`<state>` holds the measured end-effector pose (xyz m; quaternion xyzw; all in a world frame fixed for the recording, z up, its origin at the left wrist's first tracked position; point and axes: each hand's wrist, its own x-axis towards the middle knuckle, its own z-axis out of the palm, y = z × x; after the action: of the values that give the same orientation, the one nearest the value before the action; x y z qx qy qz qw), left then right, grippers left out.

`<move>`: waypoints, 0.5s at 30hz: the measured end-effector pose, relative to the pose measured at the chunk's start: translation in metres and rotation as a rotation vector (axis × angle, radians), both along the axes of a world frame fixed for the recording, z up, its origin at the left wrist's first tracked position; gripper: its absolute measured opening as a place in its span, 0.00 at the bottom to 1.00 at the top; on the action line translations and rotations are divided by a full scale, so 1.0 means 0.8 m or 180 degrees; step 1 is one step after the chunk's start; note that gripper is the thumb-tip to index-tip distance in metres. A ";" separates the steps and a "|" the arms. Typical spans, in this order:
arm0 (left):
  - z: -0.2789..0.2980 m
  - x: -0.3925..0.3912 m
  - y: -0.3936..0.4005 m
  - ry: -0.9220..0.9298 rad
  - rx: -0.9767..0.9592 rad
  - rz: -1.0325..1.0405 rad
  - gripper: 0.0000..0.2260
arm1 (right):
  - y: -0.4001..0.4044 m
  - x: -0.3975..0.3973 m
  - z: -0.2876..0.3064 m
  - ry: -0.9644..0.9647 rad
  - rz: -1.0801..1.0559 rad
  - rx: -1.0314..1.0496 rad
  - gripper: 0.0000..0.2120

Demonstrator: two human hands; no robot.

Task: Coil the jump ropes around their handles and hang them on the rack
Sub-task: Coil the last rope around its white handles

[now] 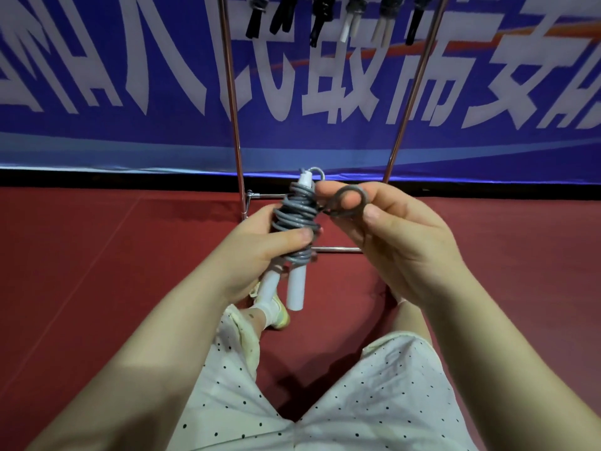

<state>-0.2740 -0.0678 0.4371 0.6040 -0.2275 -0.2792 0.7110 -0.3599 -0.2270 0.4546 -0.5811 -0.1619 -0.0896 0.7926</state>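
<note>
Item one: a grey jump rope point(297, 219), coiled around its two white handles point(294, 288), held at the centre of our view. We keep the handles paired and upright so the turns stack along them and do not slide off the free lower ends. A small metal ring point(314, 172) shows at the top end, at 12 o'clock of the bundle.

Item two: our left hand point(260, 245), curled round the bundle, thumb pressed across the coils at mid-height. We judge this pins the finished turns while the last length is worked.

Item three: our right hand point(390, 229), at 3 o'clock of the bundle, pinching the last loop of rope point(349, 201) between thumb and fingertips. The loop stands open just beside the coils, apparently so that it can be tucked or used for hanging; we cannot tell which.

Item four: the rack point(232, 92), metal uprights rising at 12 o'clock, its base bars on the red floor point(97, 255) behind our hands. Finished ropes point(349, 24), black and white handled, hang along the top edge of view.

Item five: a blue banner point(97, 76) behind the rack.

Status, as we judge it: coiling nearly done, hanging not yet done.
</note>
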 end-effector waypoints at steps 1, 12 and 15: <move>0.003 0.001 -0.002 -0.0118 0.0023 0.0033 0.18 | 0.001 0.003 -0.001 0.0036 -0.0113 0.0104 0.10; 0.027 0.004 -0.008 -0.0439 0.0056 0.0346 0.13 | 0.002 0.024 0.034 0.0516 -0.1082 0.0075 0.06; 0.035 0.006 -0.012 -0.0746 0.0231 0.0366 0.06 | -0.001 0.027 0.042 0.0701 -0.1197 0.0217 0.10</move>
<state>-0.2691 -0.0776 0.4654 0.6698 -0.2638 -0.1735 0.6721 -0.3387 -0.2275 0.4884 -0.5802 0.0400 -0.1771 0.7940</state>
